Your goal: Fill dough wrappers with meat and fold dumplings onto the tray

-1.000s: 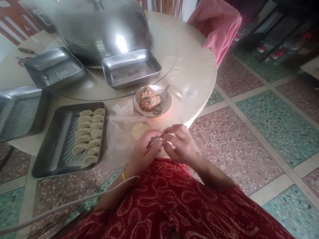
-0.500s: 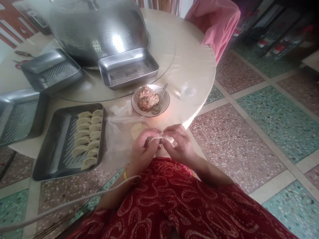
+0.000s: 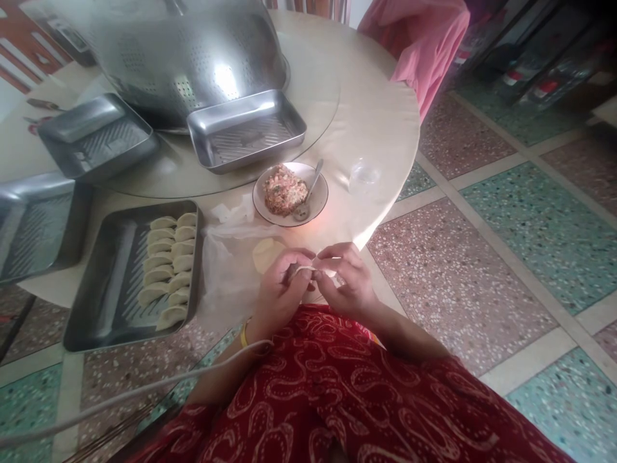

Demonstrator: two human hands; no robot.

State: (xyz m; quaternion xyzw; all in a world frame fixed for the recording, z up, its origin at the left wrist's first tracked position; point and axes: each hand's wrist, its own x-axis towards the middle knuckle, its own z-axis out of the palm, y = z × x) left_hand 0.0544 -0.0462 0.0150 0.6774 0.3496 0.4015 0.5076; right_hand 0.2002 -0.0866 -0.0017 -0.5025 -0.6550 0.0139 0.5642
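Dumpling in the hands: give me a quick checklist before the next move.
1. Dumpling pinched by both left hand and right hand: ok.
2. Seam fully sealed: cannot tell, fingers hide it.
3. Free space on tray beside the dumpling rows: ok.
4. Filling left in bowl, spoon in it: ok.
5. Spare wrapper on the table: ok.

Both hands meet over the lap. The left hand (image 3: 279, 289) and right hand (image 3: 349, 280) pinch a small dumpling (image 3: 304, 270) between their fingers (image 3: 322, 263). A tray (image 3: 96, 302) of dumplings sits on the tabletop (image 3: 376, 122), near a bowl (image 3: 290, 193) of filling.
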